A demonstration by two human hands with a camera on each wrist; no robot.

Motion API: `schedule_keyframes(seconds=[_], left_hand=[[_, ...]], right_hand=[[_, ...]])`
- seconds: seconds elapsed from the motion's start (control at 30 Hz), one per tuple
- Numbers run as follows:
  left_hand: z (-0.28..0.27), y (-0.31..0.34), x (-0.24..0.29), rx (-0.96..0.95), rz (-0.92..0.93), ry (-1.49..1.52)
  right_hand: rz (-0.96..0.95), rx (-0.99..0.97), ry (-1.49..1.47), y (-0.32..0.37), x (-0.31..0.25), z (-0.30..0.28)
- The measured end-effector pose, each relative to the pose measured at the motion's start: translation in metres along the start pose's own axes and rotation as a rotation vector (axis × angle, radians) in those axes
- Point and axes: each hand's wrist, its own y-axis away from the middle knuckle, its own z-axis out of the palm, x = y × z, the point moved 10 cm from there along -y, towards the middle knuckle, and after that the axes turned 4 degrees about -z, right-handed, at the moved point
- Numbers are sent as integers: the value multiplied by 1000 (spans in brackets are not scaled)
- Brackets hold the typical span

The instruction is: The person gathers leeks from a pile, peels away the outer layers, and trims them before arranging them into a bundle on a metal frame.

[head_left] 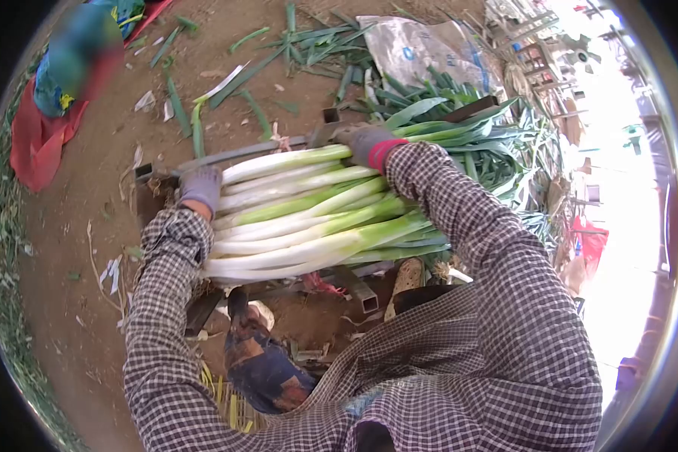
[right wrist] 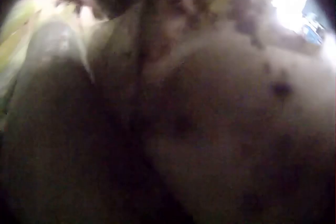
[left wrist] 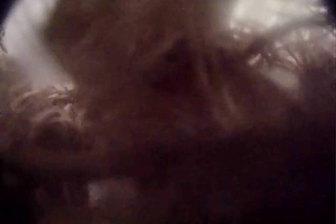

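Observation:
A thick bundle of leeks (head_left: 301,203) lies crosswise before me in the head view, white shanks to the left and green leaves to the right. My left hand (head_left: 201,187), in a pale purple-grey glove, holds the root ends at the far left corner. With its grey, red-cuffed glove, my right hand (head_left: 368,143) grips the far side of the bundle where white turns green. Most fingers of both hands are hidden. Dark, blurred stringy roots (left wrist: 55,108) fill much of the left wrist view. The right wrist view is mostly dark, with pale shanks (right wrist: 26,29) at its upper left.
Under the bundle is a metal frame with square tubes (head_left: 365,297). More leek greens (head_left: 505,151) pile up at the right, beside a white printed sack (head_left: 429,53). Cut leaves (head_left: 260,113) litter the dirt floor. A red cloth (head_left: 45,143) lies at the far left.

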Motion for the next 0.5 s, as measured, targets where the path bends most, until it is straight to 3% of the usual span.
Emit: schedule_keyframes(seconds=[0.2,0.3,0.33,0.43,0.5], left_hand=[[0,-5,0,-88,-11,-80],[1,-1,-1,-86,-65,-23],[-3,1,0,-44,-78,-32],[6,-2,-2,-110,-123,-3],[6,-3,-1,-70,-113,-62]], right_hand=[[41,-176,-73,-2,7,12],[175,-243,-75,26,21,-23],[162,-350,-41,32,26,-23],[91,-396,-71,43,45,-33],[89,-380,-58,24,85,-23]])
